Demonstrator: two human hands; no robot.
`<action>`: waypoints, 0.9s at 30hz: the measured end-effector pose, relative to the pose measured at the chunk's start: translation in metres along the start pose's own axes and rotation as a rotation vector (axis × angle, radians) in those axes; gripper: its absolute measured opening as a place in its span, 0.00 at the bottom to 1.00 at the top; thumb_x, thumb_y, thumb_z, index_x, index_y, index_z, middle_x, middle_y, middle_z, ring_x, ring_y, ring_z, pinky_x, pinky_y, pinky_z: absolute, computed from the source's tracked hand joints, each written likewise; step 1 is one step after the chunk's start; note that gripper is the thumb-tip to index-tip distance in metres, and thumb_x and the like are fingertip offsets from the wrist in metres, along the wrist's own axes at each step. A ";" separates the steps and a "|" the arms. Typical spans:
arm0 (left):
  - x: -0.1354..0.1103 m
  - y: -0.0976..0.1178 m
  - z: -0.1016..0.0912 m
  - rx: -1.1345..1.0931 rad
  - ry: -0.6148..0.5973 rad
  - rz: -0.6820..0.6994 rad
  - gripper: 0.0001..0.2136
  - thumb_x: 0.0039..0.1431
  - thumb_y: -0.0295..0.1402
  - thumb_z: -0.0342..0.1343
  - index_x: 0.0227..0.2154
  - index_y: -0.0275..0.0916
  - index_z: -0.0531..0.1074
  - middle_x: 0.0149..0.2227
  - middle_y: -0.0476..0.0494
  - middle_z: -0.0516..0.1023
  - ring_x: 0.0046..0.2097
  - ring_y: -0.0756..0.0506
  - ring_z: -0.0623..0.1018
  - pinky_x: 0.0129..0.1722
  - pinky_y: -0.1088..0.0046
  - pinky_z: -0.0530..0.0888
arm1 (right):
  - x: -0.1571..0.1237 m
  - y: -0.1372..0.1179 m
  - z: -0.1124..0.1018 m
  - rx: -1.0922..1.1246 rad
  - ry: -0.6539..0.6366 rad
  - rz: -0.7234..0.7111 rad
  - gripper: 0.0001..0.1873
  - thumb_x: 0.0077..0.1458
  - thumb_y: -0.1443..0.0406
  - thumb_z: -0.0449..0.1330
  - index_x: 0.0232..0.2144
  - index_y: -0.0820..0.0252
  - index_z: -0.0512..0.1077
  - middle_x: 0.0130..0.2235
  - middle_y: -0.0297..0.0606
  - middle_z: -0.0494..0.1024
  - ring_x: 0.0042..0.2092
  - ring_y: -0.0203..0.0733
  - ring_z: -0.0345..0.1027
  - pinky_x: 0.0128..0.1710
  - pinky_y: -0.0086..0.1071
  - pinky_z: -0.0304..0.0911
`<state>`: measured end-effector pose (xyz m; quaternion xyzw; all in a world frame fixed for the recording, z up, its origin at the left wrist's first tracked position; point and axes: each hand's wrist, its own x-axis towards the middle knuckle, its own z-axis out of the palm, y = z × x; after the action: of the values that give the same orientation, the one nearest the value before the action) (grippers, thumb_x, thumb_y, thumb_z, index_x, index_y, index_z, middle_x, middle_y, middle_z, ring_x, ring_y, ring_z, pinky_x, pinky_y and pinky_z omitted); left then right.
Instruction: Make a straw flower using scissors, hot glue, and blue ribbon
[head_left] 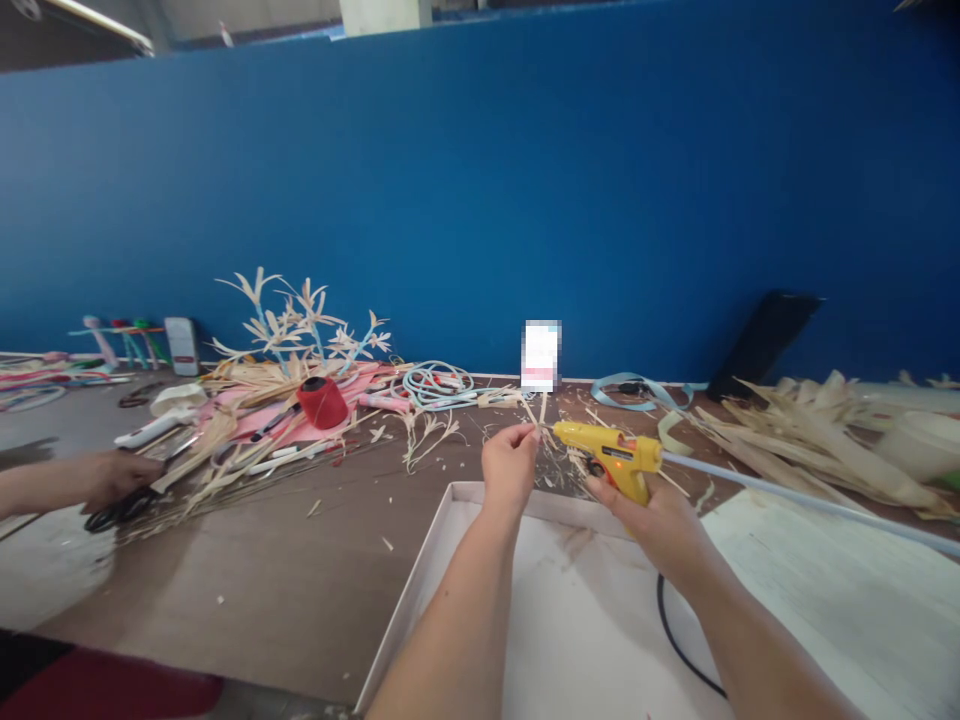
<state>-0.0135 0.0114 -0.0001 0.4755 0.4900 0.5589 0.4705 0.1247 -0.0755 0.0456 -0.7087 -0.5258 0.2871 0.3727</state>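
A yellow glue gun (611, 455) is gripped in the right hand (652, 515), the fingers closed round its handle. Its nozzle is pointed left toward a thin straw piece (537, 428), which is pinched between thumb and fingertips of the left hand (510, 465). The straw is held just right of the frame's centre, above the far rim of a white box (420, 590) on the bench (300, 540).

For a clean joint, the nozzle is best brought to the straw just beyond the pinch, with the fingertips kept clear of the hot tip and the trigger squeezed lightly. Whether nozzle and straw touch cannot quite be told.

Both forearms are stretched forward from the lower edge, the left hand knuckles-up and the right palm turned inward.
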 end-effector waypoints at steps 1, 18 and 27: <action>0.000 0.000 0.000 0.001 0.001 0.000 0.13 0.46 0.36 0.54 0.32 0.35 0.77 0.25 0.46 0.74 0.22 0.54 0.64 0.22 0.79 0.61 | 0.000 0.000 -0.001 -0.009 -0.016 0.002 0.23 0.43 0.49 0.58 0.35 0.59 0.73 0.33 0.38 0.77 0.39 0.49 0.69 0.37 0.36 0.61; 0.000 0.001 -0.001 0.000 0.026 -0.017 0.13 0.45 0.37 0.55 0.31 0.35 0.77 0.23 0.46 0.73 0.22 0.53 0.66 0.21 0.79 0.61 | 0.001 0.005 0.001 -0.040 0.050 -0.043 0.22 0.43 0.49 0.56 0.31 0.60 0.73 0.31 0.38 0.78 0.35 0.49 0.70 0.33 0.36 0.61; 0.002 -0.003 -0.001 0.016 0.027 0.010 0.13 0.46 0.37 0.54 0.32 0.37 0.77 0.25 0.47 0.75 0.23 0.54 0.66 0.22 0.79 0.63 | 0.000 0.004 -0.009 0.119 0.274 0.018 0.23 0.39 0.48 0.60 0.31 0.60 0.75 0.26 0.39 0.76 0.30 0.46 0.69 0.30 0.35 0.63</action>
<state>-0.0146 0.0139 -0.0031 0.4740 0.4985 0.5637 0.4572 0.1345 -0.0786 0.0474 -0.7226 -0.4457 0.2216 0.4796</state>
